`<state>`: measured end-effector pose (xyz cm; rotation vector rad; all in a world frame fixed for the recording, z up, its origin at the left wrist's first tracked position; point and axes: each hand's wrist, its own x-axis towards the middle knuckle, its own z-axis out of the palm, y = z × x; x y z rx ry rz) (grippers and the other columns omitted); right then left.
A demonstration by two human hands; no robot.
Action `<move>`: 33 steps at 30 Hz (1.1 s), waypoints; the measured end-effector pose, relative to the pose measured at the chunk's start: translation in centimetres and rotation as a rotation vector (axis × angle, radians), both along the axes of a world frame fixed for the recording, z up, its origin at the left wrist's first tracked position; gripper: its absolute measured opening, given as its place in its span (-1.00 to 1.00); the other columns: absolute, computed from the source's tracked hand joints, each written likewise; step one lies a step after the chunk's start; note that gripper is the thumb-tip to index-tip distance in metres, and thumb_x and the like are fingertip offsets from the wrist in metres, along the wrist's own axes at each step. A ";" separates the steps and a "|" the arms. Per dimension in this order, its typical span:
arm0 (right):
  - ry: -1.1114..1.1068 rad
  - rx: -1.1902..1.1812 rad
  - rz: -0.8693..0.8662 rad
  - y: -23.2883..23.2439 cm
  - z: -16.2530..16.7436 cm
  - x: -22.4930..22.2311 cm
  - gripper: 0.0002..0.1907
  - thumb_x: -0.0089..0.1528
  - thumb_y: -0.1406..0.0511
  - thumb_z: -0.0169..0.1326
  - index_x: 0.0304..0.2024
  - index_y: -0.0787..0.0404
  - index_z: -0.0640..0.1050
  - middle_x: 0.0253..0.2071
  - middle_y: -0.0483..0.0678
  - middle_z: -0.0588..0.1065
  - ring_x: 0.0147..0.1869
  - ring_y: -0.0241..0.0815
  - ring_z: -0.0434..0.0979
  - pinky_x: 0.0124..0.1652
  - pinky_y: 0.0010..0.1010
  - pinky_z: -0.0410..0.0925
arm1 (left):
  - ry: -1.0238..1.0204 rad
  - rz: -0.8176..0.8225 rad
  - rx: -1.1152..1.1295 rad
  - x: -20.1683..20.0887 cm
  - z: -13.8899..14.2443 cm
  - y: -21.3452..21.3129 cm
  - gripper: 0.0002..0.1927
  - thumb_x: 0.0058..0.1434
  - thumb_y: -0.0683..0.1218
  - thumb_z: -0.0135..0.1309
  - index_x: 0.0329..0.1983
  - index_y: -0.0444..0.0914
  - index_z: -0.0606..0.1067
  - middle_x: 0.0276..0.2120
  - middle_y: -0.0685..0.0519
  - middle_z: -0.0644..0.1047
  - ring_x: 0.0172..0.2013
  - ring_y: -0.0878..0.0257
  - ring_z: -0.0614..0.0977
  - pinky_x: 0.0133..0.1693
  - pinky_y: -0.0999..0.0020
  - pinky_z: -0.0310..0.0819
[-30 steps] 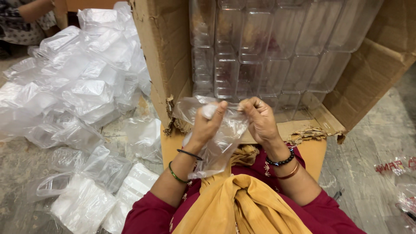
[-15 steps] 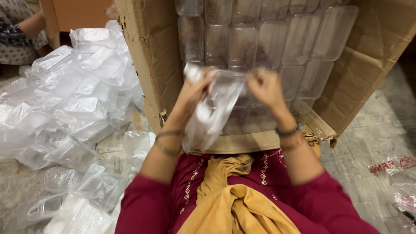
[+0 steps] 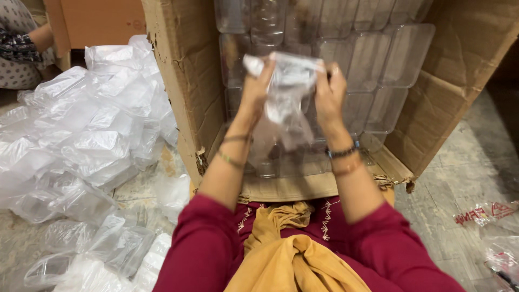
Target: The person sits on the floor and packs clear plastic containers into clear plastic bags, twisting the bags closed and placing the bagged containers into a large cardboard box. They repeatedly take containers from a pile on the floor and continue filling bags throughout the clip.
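My left hand (image 3: 254, 100) and my right hand (image 3: 328, 94) are both raised in front of an open cardboard box (image 3: 184, 81). Between them they grip a clear plastic bag (image 3: 286, 103) with a transparent plastic container inside it. The bag's top is bunched in my fingers and its lower part hangs down. Behind the hands, the box holds stacked rows of clear plastic containers (image 3: 378, 59).
A large heap of bagged clear containers (image 3: 81, 135) covers the floor on the left. Another person's arm (image 3: 27, 43) shows at the top left beside a second cardboard box (image 3: 97, 21). Printed plastic wrappers (image 3: 486, 213) lie on the stone floor at the right.
Both hands have lifted the bagged container from lap height up in front of the box opening. The view has tilted and moved closer to the box.
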<state>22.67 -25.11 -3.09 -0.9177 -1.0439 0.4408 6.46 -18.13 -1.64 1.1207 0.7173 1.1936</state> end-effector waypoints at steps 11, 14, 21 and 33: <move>0.009 -0.303 0.442 -6.2 -9.9 -0.8 -0.80 0.46 0.29 -0.08 -0.05 0.27 0.52 -0.18 -0.21 0.51 -0.16 -0.46 0.44 -0.20 -0.58 0.38 | -0.011 0.264 -0.031 -1.0 -12.9 -6.6 -0.79 0.30 -0.01 0.18 -0.14 -0.23 0.61 -0.51 0.28 0.41 -0.50 0.48 0.36 -0.48 0.49 0.20; 0.251 -0.379 0.538 -8.1 -9.9 0.3 -0.79 0.44 0.33 -0.03 0.06 0.25 0.56 -0.19 -0.19 0.49 -0.21 -0.40 0.45 -0.21 -0.54 0.38 | -0.084 0.143 -0.009 -1.6 -13.9 -8.5 -0.61 0.38 0.14 0.20 -0.04 -0.29 0.63 -0.31 0.29 0.56 -0.32 0.49 0.51 -0.28 0.47 0.41; -0.098 -0.394 0.673 -12.5 -13.0 0.7 -0.91 0.44 0.34 0.11 -0.15 0.23 0.51 -0.23 -0.17 0.53 -0.24 -0.45 0.45 -0.29 -0.61 0.34 | 0.449 -0.535 -0.279 -8.1 -17.6 -19.4 -0.15 0.23 0.56 -0.21 -0.13 -0.24 0.64 -0.64 0.18 0.44 -0.68 0.44 0.35 -0.67 0.48 0.05; -0.691 -0.464 1.141 -18.0 -21.2 -16.2 -0.80 0.31 0.32 0.07 -0.11 0.34 0.57 -0.25 -0.02 0.59 -0.21 -0.23 0.59 -0.22 -0.35 0.46 | -0.501 -0.202 -0.683 -25.0 -26.0 -30.2 0.06 0.20 0.60 -0.33 0.33 -0.37 0.31 -0.20 -0.24 0.62 -0.80 0.54 0.32 -0.83 0.68 0.09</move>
